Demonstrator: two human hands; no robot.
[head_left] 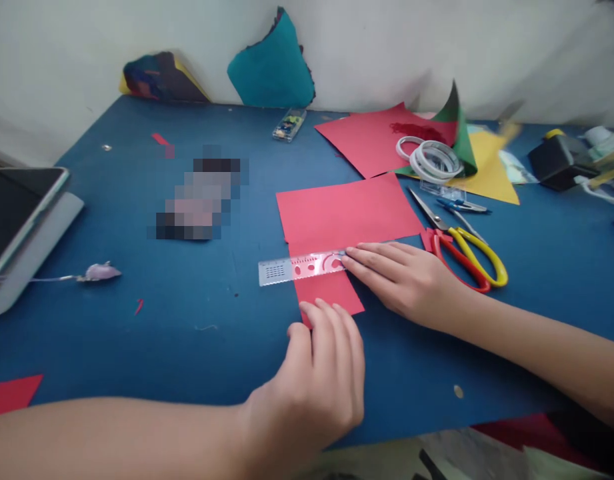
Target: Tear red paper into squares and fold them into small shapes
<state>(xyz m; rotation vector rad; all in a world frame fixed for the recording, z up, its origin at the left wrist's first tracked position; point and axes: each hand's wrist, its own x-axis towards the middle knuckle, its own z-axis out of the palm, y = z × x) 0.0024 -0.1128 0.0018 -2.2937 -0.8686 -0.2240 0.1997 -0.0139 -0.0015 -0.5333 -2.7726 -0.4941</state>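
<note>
A sheet of red paper (344, 210) lies on the blue table, with a narrower strip of it (327, 293) extending toward me. Across that strip rests a clear plastic ruler (275, 272) with printed slots and cut-out shapes. My right hand (411, 283) lies flat with its fingers stretched out, the fingertips pressing on the ruler's right end. At the near edge of the strip, my left hand (321, 373) has curled fingers, its thumb and fingertips closed on the paper's lower left corner. The exact pinch is partly hidden by the fingers.
Scissors (454, 243) with red and yellow handles lie right of the paper, beside a blue-and-white cutter (464, 205). Behind are tape rolls (437, 161) and coloured sheets (361, 137). At left are a phone (24, 200) and a blurred-out rectangular item (199, 200).
</note>
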